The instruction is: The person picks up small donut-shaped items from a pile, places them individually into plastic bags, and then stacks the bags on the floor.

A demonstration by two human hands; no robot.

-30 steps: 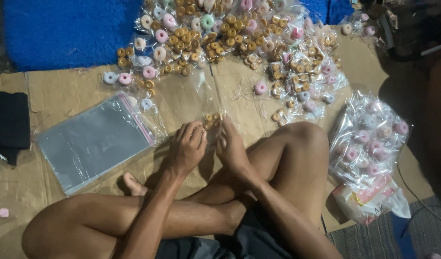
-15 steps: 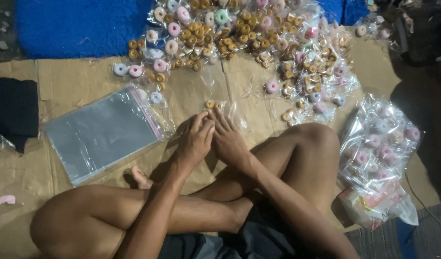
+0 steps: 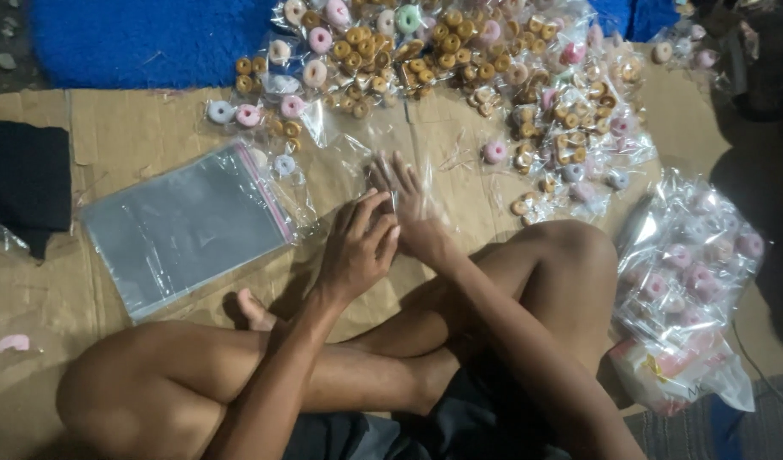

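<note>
On the cardboard floor, left hand and right hand together pinch a small clear bag, kept close to the stack of flat bags and the ring sweets for short reach.

The person wears dark shorts, the only clothing in view. Both arms are bare with no sleeves, and the left hand and right hand carry no gloves, rings or watch. Legs and feet are bare.
</note>
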